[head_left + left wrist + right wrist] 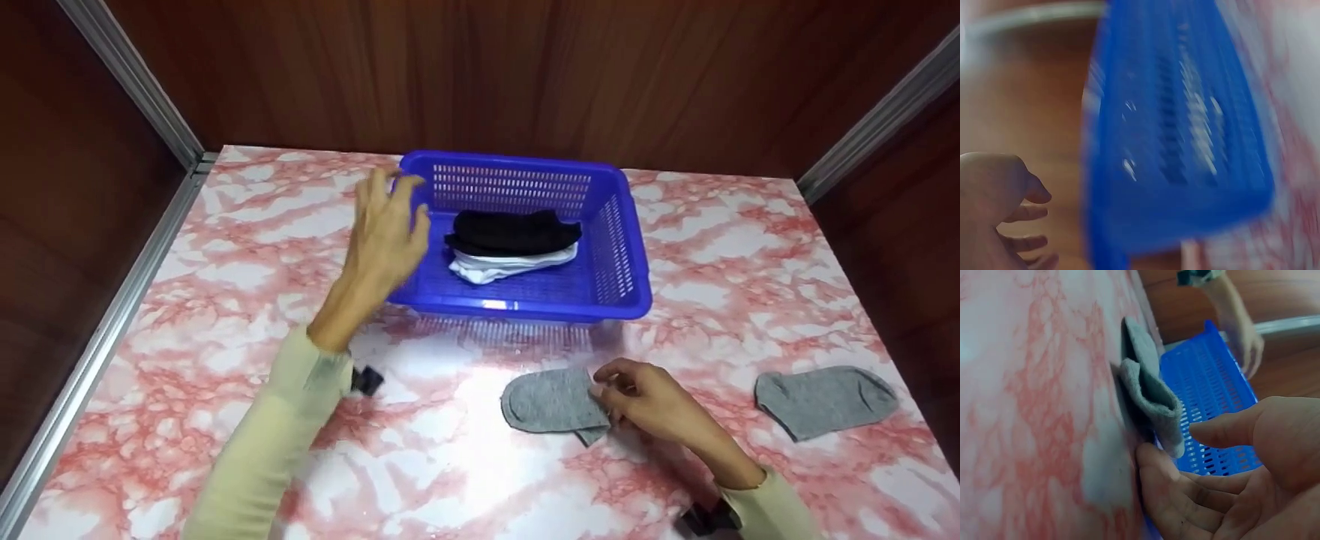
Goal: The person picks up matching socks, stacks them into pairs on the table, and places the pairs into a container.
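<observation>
My left hand (384, 232), blurred, hovers over the left rim of the blue plastic basket (517, 309), fingers spread and loosely bent. In the left wrist view, nothing lies between its fingers. My right hand (652, 397) is at the cuff end of a grey sock (551, 401) on the table. In the right wrist view, its thumb and fingers stand apart around the sock's raised cuff edge (1171, 419), with a gap beside the thumb. Inside the basket, black socks (517, 232) lie on top of white socks (484, 268).
A second grey sock (829, 401) lies flat at the right of the red-and-white marbled table (420, 480). Brown wood panels (495, 75) stand behind and at both sides, with metal rails (112, 322) along their edges.
</observation>
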### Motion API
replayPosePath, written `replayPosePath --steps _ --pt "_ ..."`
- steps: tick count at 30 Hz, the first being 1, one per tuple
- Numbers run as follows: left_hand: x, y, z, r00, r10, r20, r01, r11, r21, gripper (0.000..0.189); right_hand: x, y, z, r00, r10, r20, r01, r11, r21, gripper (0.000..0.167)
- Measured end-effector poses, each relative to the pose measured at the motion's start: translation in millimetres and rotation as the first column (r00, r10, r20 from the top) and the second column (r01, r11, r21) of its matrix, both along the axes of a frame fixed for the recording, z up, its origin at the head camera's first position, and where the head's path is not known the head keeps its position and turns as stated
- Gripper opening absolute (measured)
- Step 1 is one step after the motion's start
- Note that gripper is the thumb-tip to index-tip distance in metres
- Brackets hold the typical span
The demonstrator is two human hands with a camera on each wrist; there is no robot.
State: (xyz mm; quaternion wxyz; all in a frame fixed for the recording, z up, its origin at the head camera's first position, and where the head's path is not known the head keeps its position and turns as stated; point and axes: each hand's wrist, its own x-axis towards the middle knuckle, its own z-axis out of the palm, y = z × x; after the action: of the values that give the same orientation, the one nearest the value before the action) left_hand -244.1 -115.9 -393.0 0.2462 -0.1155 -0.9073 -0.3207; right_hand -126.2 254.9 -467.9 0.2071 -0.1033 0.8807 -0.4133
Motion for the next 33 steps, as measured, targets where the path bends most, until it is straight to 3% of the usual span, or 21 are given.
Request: replayPosePath --steps 3,5,6,8,10,11,13,16,20,27,31,33 --pt "34.1 16.9 7.1 0.982 -0.145 -0.123 0.147 0.989 0.009 0.021 -0.9 -0.6 -0.1 1.0 0.004 -0.004 -0.005 1.0 -0.005 0.031" --pt "55.9 28.8 4.9 0.947 -0.278 -0.16 0.281 0.96 -0.008 0.018 -2.1 -2.6 -0.9 0.999 0.019 -0.031 -0.019 1.0 -0.009 0.028" --pt "65.9 34.7 1.7 0.926 -0.347 -0.148 0.349 0.937 -0.013 0.018 -2.6 -4.2 -1.4 0.998 0.026 -0.05 -0.027 1.0 -0.01 0.027" --pt "82.6 45.1 -9.3 0.877 -0.475 -0.069 0.475 0.88 -0.019 0.018 -3.2 -7.4 -3.0 0.996 0.034 -0.088 -0.034 0.999 -0.001 0.024" --pt "94.2 54.5 -24.5 0.831 -0.553 0.053 0.555 0.831 -0.033 0.019 -2.7 -11.0 -4.8 0.993 0.035 -0.113 -0.034 0.999 0.012 0.023" --pt "98.4 58.7 -33.0 0.813 -0.57 0.119 0.578 0.815 -0.043 0.019 -2.2 -12.7 -5.6 0.993 0.034 -0.117 -0.032 0.999 0.015 0.022" --pt "104.4 65.2 -50.6 0.791 -0.562 0.244 0.594 0.8 -0.083 0.021 -0.8 -15.8 -7.0 0.993 0.031 -0.115 -0.03 0.999 0.012 0.024" --pt "109.4 71.1 -72.9 0.79 -0.499 0.356 0.58 0.797 -0.171 0.023 0.6 -19.8 -7.6 0.995 0.035 -0.09 -0.036 0.999 -0.013 0.029" --pt "113.3 72.3 -89.1 0.805 -0.413 0.425 0.542 0.804 -0.245 0.032 0.0 -23.1 -7.2 0.996 0.045 -0.071 -0.048 0.998 -0.033 0.033" --pt "115.8 71.0 -92.9 0.817 -0.346 0.462 0.51 0.807 -0.297 0.049 -3.2 -23.3 -8.7 0.993 0.102 -0.051 -0.105 0.993 -0.054 0.033" --pt "114.1 71.6 -93.1 0.802 -0.327 0.499 0.512 0.807 -0.295 0.051 -4.2 -24.3 -12.2 0.988 0.149 -0.042 -0.152 0.985 -0.08 0.033" --pt "112.2 72.1 -92.9 0.785 -0.335 0.522 0.52 0.814 -0.259 0.049 -4.8 -25.8 -14.5 0.984 0.171 -0.058 -0.175 0.981 -0.082 0.029"
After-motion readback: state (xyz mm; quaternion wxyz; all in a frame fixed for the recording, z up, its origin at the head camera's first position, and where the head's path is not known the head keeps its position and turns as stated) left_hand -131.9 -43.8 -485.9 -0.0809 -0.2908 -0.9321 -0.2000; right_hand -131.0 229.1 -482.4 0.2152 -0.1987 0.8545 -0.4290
